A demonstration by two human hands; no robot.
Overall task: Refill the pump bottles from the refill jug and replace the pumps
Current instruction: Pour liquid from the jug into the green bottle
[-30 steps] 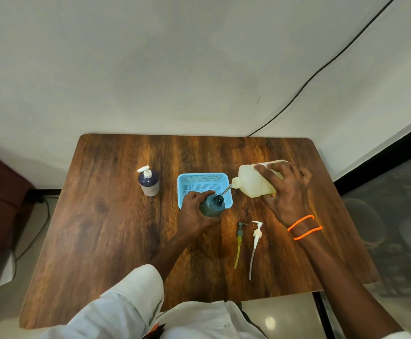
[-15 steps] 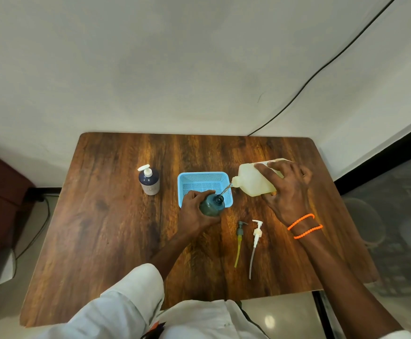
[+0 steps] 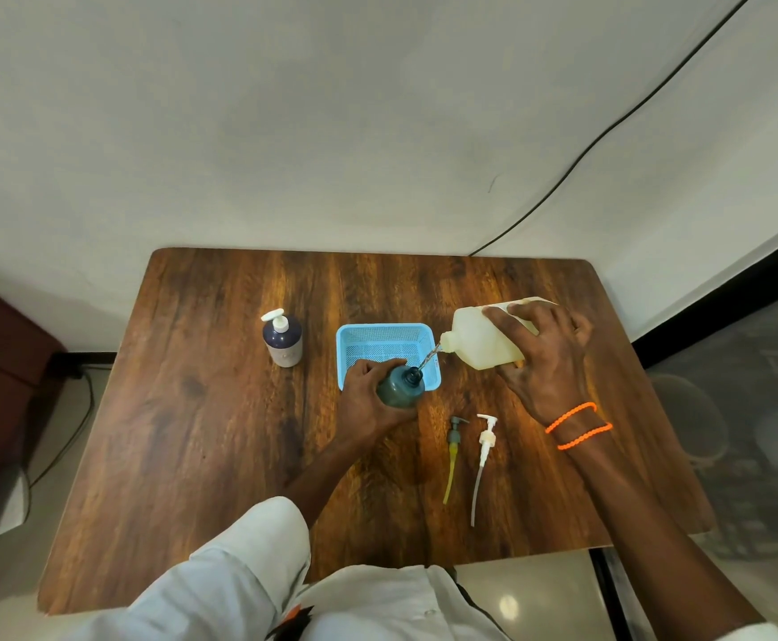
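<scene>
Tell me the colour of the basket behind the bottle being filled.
Light blue, with a fine mesh pattern on its walls and floor: the basket, seen in the head view.

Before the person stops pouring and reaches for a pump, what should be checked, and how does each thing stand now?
1. Stream from the refill jug lands in the neck of the dark green bottle: ok.
2. Left hand steadies the bottle: ok.
3. Right hand grips the tilted jug: ok.
4. Fill level in the bottle: cannot tell, the body is opaque.
5. Grey-green pump and white pump lie within reach on the table: ok.
6. Spills around the blue basket: cannot tell.
</scene>
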